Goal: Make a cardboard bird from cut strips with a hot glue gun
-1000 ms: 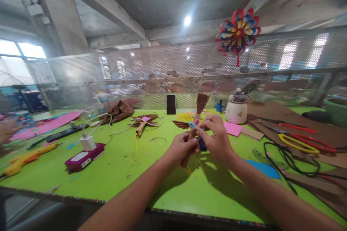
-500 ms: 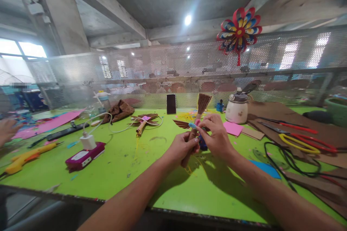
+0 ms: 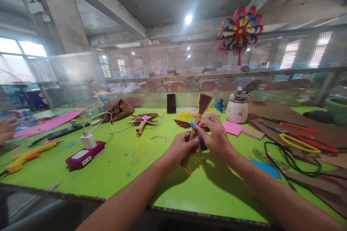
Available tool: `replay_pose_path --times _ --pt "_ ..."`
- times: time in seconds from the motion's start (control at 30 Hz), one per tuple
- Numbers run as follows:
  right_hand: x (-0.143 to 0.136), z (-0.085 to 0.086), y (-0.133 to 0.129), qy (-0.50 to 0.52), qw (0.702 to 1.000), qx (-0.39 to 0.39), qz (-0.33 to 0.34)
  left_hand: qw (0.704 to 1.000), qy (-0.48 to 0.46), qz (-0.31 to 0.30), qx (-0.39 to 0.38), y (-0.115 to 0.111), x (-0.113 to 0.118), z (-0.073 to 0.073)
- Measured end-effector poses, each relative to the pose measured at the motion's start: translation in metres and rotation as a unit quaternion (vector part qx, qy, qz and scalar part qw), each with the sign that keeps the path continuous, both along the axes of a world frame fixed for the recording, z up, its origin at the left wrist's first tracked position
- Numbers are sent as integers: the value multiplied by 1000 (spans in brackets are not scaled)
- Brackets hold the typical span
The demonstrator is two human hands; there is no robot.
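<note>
My left hand [image 3: 181,148] is closed around the tube-shaped body of a brown paper craft figure [image 3: 205,104], which has a pleated fan at its far end and a pleated wing at its side. With thumb and finger, my right hand [image 3: 217,136] pinches a small light-blue paper loop [image 3: 193,125] against the body. A bit of pink paper shows beside the loop. Something dark blue [image 3: 202,143] sits behind the fingers, mostly hidden. Yellow threads [image 3: 189,169] hang below my left hand.
A similar brown paper figure [image 3: 146,120] lies to the left, a white cable across it. Also there: a purple power block [image 3: 84,157], a yellow glue gun [image 3: 29,154], a phone [image 3: 171,103], a white bottle [image 3: 236,109] and scissors [image 3: 299,143]. Another person's hand [image 3: 7,130] shows at far left.
Both my hands keep their hold, with hardly any shift. The other person's hand at the far left has moved slightly and is blurred.
</note>
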State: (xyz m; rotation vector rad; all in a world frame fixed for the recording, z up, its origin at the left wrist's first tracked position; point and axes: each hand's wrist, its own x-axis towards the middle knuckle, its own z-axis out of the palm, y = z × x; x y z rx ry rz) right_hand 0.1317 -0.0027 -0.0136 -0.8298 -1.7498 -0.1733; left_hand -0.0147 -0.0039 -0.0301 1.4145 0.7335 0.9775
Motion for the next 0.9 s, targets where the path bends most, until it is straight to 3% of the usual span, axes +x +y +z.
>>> replay_pose_path --times 0.9 --pt "0 -2 3 34 999 -21 21 1000 6 12 -4 0 0 1"
